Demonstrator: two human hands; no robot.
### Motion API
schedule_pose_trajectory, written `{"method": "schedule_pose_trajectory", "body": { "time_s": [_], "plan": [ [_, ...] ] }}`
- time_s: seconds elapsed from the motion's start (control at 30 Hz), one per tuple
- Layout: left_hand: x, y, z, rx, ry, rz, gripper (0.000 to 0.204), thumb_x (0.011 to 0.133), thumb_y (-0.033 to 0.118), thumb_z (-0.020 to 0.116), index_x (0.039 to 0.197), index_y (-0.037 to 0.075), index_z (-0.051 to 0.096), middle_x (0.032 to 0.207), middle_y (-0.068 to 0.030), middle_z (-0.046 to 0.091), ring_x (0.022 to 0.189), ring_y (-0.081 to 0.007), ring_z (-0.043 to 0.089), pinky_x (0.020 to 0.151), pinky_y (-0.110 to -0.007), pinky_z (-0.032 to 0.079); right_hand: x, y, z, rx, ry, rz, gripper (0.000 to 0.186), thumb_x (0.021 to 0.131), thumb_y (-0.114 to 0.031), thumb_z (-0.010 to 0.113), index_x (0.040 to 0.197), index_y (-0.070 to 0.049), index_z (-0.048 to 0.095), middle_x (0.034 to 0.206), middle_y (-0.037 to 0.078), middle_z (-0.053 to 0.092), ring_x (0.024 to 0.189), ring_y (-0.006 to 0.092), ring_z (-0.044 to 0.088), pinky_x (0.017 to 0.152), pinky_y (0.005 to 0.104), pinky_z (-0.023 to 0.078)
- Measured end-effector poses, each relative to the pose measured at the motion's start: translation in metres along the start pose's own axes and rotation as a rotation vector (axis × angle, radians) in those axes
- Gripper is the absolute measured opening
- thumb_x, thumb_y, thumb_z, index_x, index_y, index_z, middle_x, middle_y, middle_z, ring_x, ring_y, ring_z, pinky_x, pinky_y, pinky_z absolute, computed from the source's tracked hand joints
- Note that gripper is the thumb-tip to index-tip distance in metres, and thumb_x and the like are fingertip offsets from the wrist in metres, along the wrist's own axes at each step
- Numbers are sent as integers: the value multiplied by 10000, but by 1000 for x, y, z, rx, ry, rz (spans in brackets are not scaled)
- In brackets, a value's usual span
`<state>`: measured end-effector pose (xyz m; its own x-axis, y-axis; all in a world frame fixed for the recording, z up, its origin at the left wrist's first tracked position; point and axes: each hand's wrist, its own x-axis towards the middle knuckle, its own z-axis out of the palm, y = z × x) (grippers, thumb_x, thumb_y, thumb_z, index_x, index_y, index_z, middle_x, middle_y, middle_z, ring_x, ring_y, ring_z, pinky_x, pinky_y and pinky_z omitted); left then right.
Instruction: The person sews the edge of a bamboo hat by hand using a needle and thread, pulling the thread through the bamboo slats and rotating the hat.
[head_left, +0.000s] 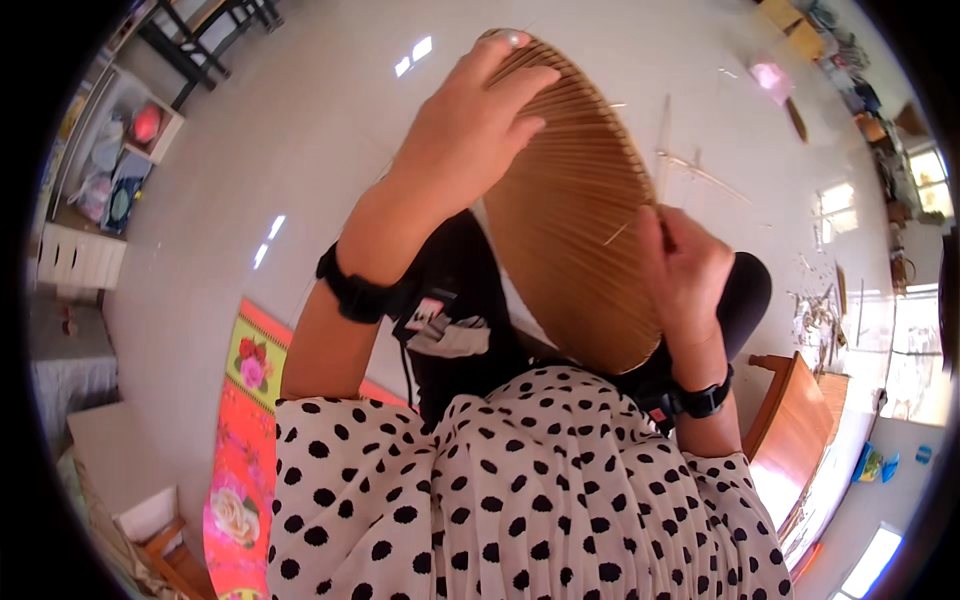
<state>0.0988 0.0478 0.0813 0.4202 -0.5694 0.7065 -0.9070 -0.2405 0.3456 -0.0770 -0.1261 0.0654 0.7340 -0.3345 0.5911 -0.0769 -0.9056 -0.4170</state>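
Note:
A brown conical straw hat [560,220] with fine ribs is tilted up over my lap, its ribbed side facing me. At its upper rim, my left hand [465,120] grips the edge, with several fingers spread over the ribbed face. My right hand [688,275] pinches the rim on the right between thumb and bent fingers. Whatever lies behind the hat's rim is hidden. A thin pale strand [617,233] crosses the ribs close to my right hand. On my dark-clad thigh, left of the hat, rests a crumpled grey cloth [450,337].
Thin pale strips [700,172] lie scattered on the glossy floor [300,130] beyond the hat. A bright floral mat [240,440] is at my left. To the right stands a wooden stool-like piece [795,420]. Shelves [140,125] line the far left.

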Motion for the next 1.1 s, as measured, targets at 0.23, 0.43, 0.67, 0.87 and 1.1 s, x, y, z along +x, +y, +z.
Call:
{"method": "schedule_pose_trajectory", "body": {
  "time_s": [0.23,0.43,0.67,0.87,1.1],
  "plan": [
    [-123,16,-47,37,-371,-330,164,836,95,697,977,51,625,996,-98,582,814,-308,620,693,-362,511,9,14,1,-33,74,49,199,859,-189,707,775,-10,689,535,101,516,441,171,482,476,283,423],
    [-166,59,-49,10,-631,-511,169,801,152,732,899,65,625,854,-69,571,707,-286,619,607,-359,505,17,31,4,-63,166,43,214,859,-212,718,794,-8,711,528,82,531,452,138,482,487,270,425],
    [-165,50,-49,123,-559,-320,103,834,95,681,899,47,617,848,-55,582,688,-217,614,601,-304,487,11,26,-2,-54,220,76,218,862,-226,718,802,-17,713,560,106,572,462,143,522,489,295,445],
    [-97,32,-55,-452,236,-806,66,922,24,591,893,-15,545,701,25,536,636,-25,435,578,-184,359,-1,5,5,-20,128,41,216,857,-171,689,697,-40,627,575,125,541,447,279,513,437,340,414],
    [-41,64,-11,-506,-63,-199,124,854,53,668,915,4,572,801,-127,597,642,-250,598,585,-308,465,-17,-21,11,-10,87,-66,168,760,-132,723,687,-56,591,532,69,523,442,263,524,421,353,417]
  ]
}}
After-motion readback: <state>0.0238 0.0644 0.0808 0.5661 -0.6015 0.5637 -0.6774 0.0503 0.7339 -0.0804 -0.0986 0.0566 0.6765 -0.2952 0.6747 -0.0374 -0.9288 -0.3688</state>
